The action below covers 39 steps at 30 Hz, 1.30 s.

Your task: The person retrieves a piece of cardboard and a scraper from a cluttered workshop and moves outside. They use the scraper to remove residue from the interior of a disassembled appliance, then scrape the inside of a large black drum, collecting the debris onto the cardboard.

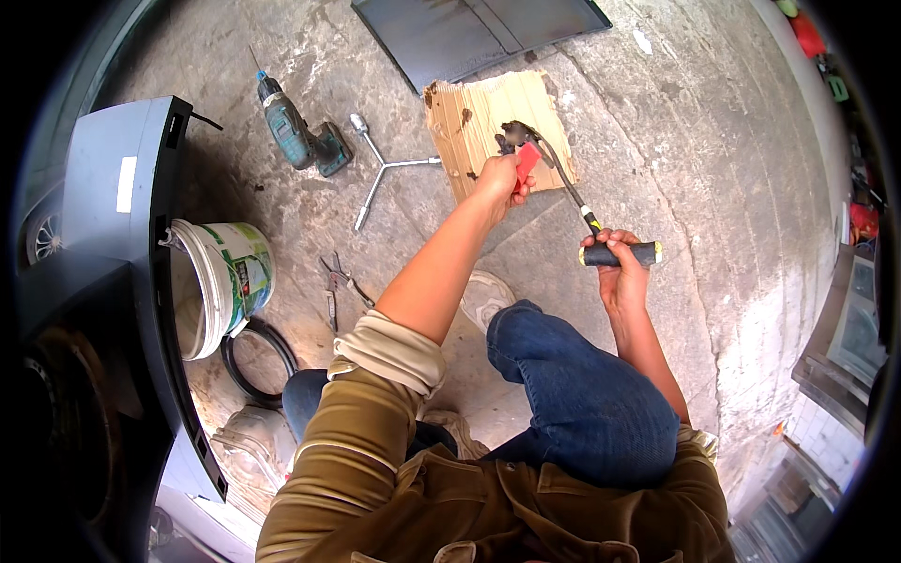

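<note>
My left hand grips a flat red piece, perhaps a plastic scraper, at the far end of a hooked metal tool. My right hand is closed around that tool's black-wrapped cross handle, which has pale yellow ends. The thin curved shaft runs from the handle to a torn piece of corrugated cardboard on the floor. Dark greasy matter clings about the tool's tip and spots the cardboard. The exact contact between the red piece and the tip is blurred.
A cordless drill, a Y-shaped socket wrench and pliers lie on the concrete floor. Leftward are a grey appliance cabinet, a tipped white bucket and a black rubber ring. A dark panel lies beyond the cardboard.
</note>
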Tool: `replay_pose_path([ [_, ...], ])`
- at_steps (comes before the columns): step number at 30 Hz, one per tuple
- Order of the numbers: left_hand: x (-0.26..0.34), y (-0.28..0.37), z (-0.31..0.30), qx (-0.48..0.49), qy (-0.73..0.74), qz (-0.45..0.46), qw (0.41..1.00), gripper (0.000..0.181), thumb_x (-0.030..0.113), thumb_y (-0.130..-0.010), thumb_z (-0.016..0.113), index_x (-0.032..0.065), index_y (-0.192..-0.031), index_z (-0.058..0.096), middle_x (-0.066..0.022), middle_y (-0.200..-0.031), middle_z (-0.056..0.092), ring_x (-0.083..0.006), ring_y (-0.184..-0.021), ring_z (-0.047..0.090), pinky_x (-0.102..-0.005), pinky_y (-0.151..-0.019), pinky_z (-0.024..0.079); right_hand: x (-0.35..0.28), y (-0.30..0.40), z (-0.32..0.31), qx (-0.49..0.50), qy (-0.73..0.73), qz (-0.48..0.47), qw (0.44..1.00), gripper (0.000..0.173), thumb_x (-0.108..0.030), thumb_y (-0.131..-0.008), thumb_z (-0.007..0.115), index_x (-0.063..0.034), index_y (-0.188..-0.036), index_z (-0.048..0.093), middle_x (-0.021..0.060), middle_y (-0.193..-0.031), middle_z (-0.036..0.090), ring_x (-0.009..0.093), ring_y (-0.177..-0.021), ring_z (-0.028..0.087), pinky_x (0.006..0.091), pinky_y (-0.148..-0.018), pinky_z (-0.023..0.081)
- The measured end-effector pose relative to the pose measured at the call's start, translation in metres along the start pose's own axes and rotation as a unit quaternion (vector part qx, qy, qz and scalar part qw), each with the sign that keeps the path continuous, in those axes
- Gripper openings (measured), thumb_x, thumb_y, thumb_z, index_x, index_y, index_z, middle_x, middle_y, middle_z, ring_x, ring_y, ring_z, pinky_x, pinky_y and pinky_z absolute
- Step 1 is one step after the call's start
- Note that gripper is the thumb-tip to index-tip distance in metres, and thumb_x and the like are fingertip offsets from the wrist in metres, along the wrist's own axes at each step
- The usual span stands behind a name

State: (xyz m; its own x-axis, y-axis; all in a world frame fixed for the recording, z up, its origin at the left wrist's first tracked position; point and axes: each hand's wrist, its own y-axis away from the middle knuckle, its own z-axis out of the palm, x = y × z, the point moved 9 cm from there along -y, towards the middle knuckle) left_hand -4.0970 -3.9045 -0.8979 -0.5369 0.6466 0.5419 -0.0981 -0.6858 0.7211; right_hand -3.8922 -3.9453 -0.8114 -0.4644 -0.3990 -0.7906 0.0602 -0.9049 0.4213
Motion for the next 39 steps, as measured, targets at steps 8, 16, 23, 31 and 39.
replay_pose_path([
  [8, -0.014, -0.024, 0.001, -0.018, 0.104, -0.021, 0.994, 0.029, 0.022, -0.096, 0.028, 0.0017, -0.099, 0.048, -0.0057, -0.068, 0.055, -0.0073, -0.048, 0.042, -0.0218, -0.041, 0.035, -0.011, 0.013, -0.006, 0.020, 0.018, -0.019, 0.999, 0.008, 0.003, -0.079, 0.056, -0.0023, -0.084, 0.054, 0.0147, -0.083, 0.058, 0.032, -0.079, 0.061, 0.0437, -0.077, 0.050],
  [16, -0.010, -0.030, -0.052, 0.076, -0.136, 0.047, 0.987, 0.030, 0.024, -0.091, 0.038, -0.0008, -0.101, 0.053, -0.0100, -0.070, 0.058, -0.0127, -0.051, 0.049, -0.0263, -0.042, 0.039, -0.030, 0.014, 0.000, -0.004, 0.021, -0.048, 0.999, 0.008, 0.002, -0.078, 0.058, -0.0026, -0.083, 0.054, 0.0143, -0.081, 0.059, 0.032, -0.078, 0.061, 0.0433, -0.077, 0.049],
  [23, 0.055, 0.024, -0.059, 0.274, -0.593, 0.241, 0.718, 0.039, 0.019, -0.080, 0.055, 0.0118, -0.118, 0.058, -0.0204, -0.085, 0.061, -0.0359, -0.081, 0.062, -0.0450, -0.072, 0.051, -0.029, 0.009, 0.006, -0.030, 0.065, -0.047, 0.996, 0.007, 0.003, -0.078, 0.055, -0.0022, -0.082, 0.055, 0.0149, -0.079, 0.060, 0.031, -0.077, 0.062, 0.0418, -0.075, 0.050],
  [31, 0.083, 0.066, -0.049, 0.279, -0.636, 0.289, 0.659, 0.042, 0.010, -0.077, 0.058, 0.0192, -0.118, 0.059, -0.0174, -0.101, 0.054, -0.0352, -0.084, 0.062, -0.0445, -0.072, 0.051, -0.019, 0.004, 0.018, -0.046, 0.075, -0.017, 0.996, 0.008, 0.005, -0.077, 0.053, -0.0014, -0.082, 0.054, 0.0148, -0.080, 0.060, 0.029, -0.076, 0.061, 0.0423, -0.074, 0.050],
  [39, 0.094, 0.092, -0.048, 0.290, -0.600, 0.368, 0.648, 0.042, 0.009, -0.077, 0.058, 0.0201, -0.118, 0.058, -0.0130, -0.097, 0.053, -0.0320, -0.083, 0.060, -0.0427, -0.070, 0.050, -0.011, -0.009, -0.002, -0.006, 0.053, -0.030, 0.998, 0.007, 0.004, -0.076, 0.054, -0.0018, -0.080, 0.054, 0.0144, -0.078, 0.059, 0.030, -0.075, 0.060, 0.0424, -0.075, 0.049],
])
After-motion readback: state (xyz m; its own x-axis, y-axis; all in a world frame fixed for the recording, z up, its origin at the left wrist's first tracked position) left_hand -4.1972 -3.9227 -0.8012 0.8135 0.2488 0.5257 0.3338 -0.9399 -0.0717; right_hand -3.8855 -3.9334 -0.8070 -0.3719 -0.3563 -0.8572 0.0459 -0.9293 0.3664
